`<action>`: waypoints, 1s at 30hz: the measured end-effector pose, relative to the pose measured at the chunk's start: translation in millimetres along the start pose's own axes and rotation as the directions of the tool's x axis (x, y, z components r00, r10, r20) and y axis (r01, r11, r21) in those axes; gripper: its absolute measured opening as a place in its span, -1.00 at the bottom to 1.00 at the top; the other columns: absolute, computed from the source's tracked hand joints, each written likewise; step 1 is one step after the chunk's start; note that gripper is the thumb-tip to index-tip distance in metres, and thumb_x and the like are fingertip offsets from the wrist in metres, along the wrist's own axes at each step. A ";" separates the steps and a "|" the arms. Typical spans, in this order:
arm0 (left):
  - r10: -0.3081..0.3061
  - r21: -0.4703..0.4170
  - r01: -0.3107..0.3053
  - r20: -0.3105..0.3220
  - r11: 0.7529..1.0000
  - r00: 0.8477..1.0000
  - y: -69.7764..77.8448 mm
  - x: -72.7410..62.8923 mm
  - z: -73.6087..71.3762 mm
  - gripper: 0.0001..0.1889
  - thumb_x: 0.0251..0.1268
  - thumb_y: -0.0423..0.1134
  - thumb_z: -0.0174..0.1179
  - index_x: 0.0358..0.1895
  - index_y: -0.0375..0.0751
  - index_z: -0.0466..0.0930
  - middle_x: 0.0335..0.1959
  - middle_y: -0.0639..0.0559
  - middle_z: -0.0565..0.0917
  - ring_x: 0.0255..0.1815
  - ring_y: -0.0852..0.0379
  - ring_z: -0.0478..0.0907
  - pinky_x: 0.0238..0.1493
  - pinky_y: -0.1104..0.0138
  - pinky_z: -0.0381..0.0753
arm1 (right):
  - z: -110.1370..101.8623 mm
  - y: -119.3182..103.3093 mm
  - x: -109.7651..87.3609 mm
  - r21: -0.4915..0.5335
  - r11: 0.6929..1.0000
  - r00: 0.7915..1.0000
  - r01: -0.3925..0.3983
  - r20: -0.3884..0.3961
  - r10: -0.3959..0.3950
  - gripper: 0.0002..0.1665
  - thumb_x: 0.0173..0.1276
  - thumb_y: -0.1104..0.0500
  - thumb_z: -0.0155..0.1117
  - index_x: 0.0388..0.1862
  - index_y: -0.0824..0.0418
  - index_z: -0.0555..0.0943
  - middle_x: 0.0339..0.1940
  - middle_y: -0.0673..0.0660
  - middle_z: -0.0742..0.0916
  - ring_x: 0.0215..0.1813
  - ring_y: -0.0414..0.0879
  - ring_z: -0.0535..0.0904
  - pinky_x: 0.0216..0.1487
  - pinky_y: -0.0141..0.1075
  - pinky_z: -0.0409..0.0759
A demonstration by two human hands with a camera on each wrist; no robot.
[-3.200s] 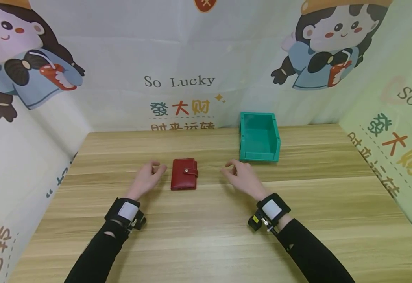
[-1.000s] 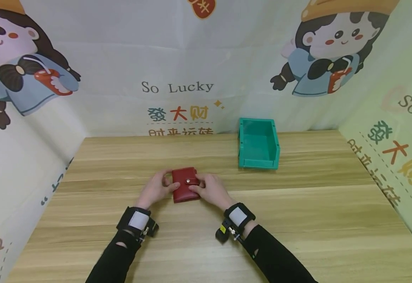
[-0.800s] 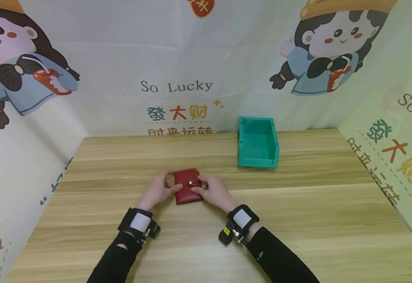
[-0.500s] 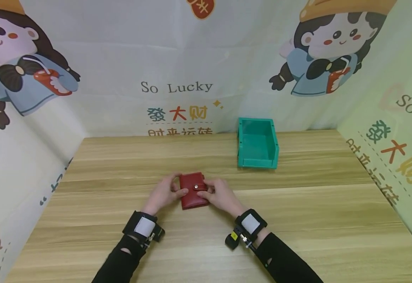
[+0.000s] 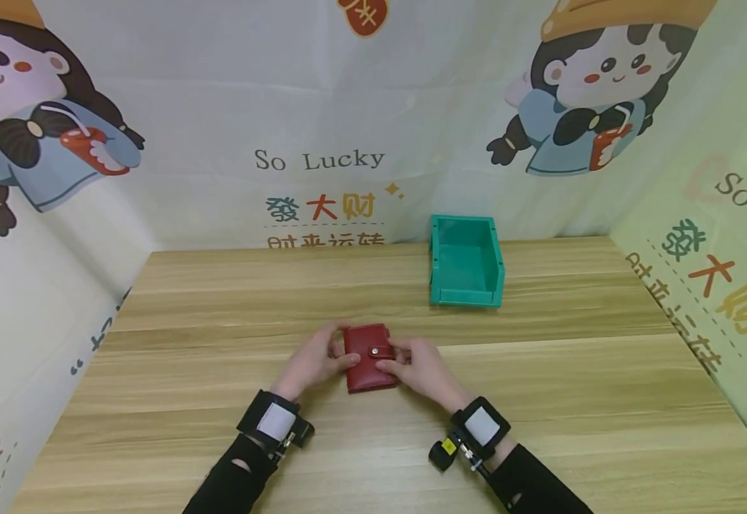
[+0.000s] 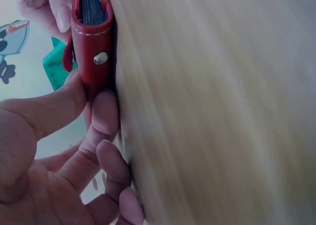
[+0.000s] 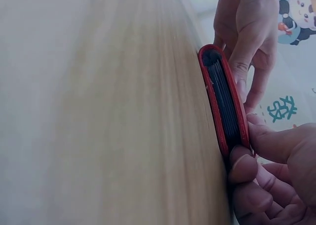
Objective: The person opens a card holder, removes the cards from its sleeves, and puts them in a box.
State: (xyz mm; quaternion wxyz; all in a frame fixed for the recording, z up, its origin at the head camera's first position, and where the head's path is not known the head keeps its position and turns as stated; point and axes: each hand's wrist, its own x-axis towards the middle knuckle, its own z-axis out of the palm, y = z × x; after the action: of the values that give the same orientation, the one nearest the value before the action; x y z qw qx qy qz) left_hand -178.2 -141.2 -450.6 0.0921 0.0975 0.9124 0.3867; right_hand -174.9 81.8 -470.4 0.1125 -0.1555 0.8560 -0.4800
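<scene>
A small red leather card wallet with a snap strap lies between my two hands, slightly turned, at the middle of the table. My left hand grips its left edge, thumb on top. My right hand pinches the right edge beside the strap, thumb on the cover and fingers curled at the side. In the left wrist view the wallet's spine shows a silver snap and white stitching. Dark layered sleeves show inside the wallet in the right wrist view, its lower cover close over the wood.
A teal plastic bin, its low front towards me, stands at the table's back edge, right of centre. Printed cloth walls enclose the wooden table at the back and both sides.
Both hands came in from either side and took hold of the wallet. Since then they have moved it right and towards me, slightly turned. The bin stays in place.
</scene>
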 end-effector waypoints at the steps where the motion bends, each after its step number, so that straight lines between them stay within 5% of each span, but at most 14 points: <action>1: 0.007 -0.003 -0.007 -0.001 1.000 1.000 1.6 -0.2 1.4 -0.40 0.33 -0.29 0.44 0.38 -0.38 0.46 -0.49 -0.02 0.60 -0.48 0.18 0.45 -0.39 0.34 0.39 | -1.4 1.2 -2.1 0.012 1.000 1.000 -0.005 0.002 0.005 -0.36 0.43 0.18 0.46 0.37 0.50 0.55 -0.58 -0.03 0.61 -0.57 -0.26 0.44 -0.51 -0.43 0.33; 8: 0.045 -0.014 -0.045 0.004 0.999 0.999 8.3 -2.7 10.6 -0.41 0.33 -0.26 0.45 0.36 -0.36 0.48 -0.50 0.00 0.60 -0.49 0.20 0.45 -0.39 0.33 0.40 | -9.4 8.5 -13.1 0.090 0.994 0.998 -0.057 0.014 0.056 -0.31 0.44 0.20 0.45 0.45 0.40 0.46 -0.66 -0.02 0.59 -0.67 -0.20 0.47 -0.55 -0.37 0.37; 22: 0.001 -0.034 -0.001 0.009 0.999 1.000 7.8 -5.6 19.0 -0.36 0.40 -0.20 0.39 0.46 -0.31 0.43 -0.49 0.05 0.59 -0.51 0.21 0.44 -0.42 0.35 0.37 | -12.4 14.4 -22.4 0.136 0.990 1.000 -0.022 0.011 0.021 -0.61 0.44 0.19 0.45 0.12 0.28 0.53 -0.63 -0.03 0.56 -0.61 -0.19 0.43 -0.53 -0.39 0.33; 30: 0.034 -0.094 -0.037 -0.026 0.995 0.999 15.6 -13.5 26.9 -0.32 0.41 -0.24 0.37 0.50 -0.40 0.36 -0.49 0.01 0.55 -0.48 0.18 0.42 -0.39 0.32 0.38 | -2.9 18.4 -25.3 0.023 0.997 0.986 0.075 -0.149 -0.071 -0.59 0.39 0.19 0.49 0.18 0.29 0.71 -0.55 -0.08 0.47 -0.47 -0.32 0.34 -0.38 -0.44 0.28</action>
State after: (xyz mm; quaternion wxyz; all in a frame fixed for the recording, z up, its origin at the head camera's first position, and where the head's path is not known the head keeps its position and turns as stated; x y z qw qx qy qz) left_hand -157.0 -115.4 -456.5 0.0785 0.1045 0.8922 0.4323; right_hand -155.3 102.6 -483.6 0.0333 -0.1492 0.8489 -0.5060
